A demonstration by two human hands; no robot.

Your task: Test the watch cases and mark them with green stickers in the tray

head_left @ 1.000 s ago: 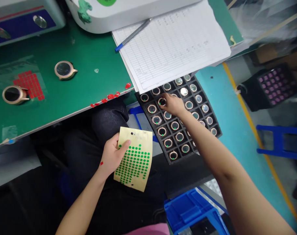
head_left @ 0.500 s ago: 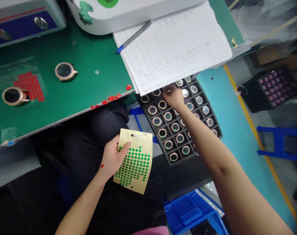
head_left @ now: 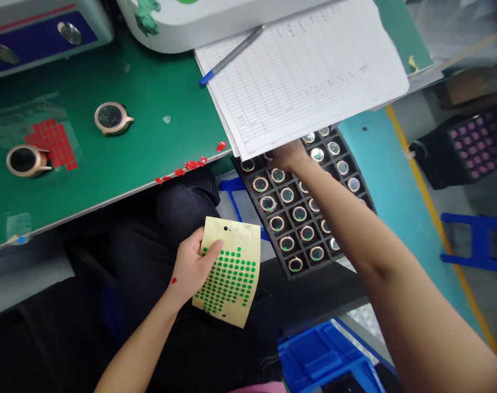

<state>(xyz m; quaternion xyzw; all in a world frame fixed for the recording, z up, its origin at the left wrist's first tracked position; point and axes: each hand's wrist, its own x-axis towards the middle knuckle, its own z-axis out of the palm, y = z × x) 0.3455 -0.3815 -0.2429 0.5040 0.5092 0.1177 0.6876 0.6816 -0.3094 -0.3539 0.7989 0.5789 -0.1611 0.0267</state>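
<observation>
My left hand (head_left: 193,265) grips a yellowish sheet of green dot stickers (head_left: 232,284) by its left edge, thumb on top, above my lap. A small red sticker (head_left: 174,280) is stuck near that wrist. My right hand (head_left: 289,155) reaches to the far end of a black divided tray (head_left: 281,212), partly beneath the overhanging papers. Its fingers are bent close together in shadow over a cell, and what they hold is hidden. Round gold-rimmed watch cases (head_left: 299,213) fill the tray's cells, many with a green dot on the dark face. My forearm covers some cells.
Printed sheets (head_left: 313,82) with a pen (head_left: 234,54) overhang the green bench (head_left: 145,158). Two watch cases (head_left: 111,117) and a sheet of red stickers (head_left: 54,142) lie there; red scraps (head_left: 191,164) line its edge. A blue crate (head_left: 322,355) and blue stool (head_left: 477,240) stand below.
My right hand has moved slightly further under the overhanging papers at the tray's far end. My left hand keeps its hold on the sticker sheet. The whole view has shifted slightly.
</observation>
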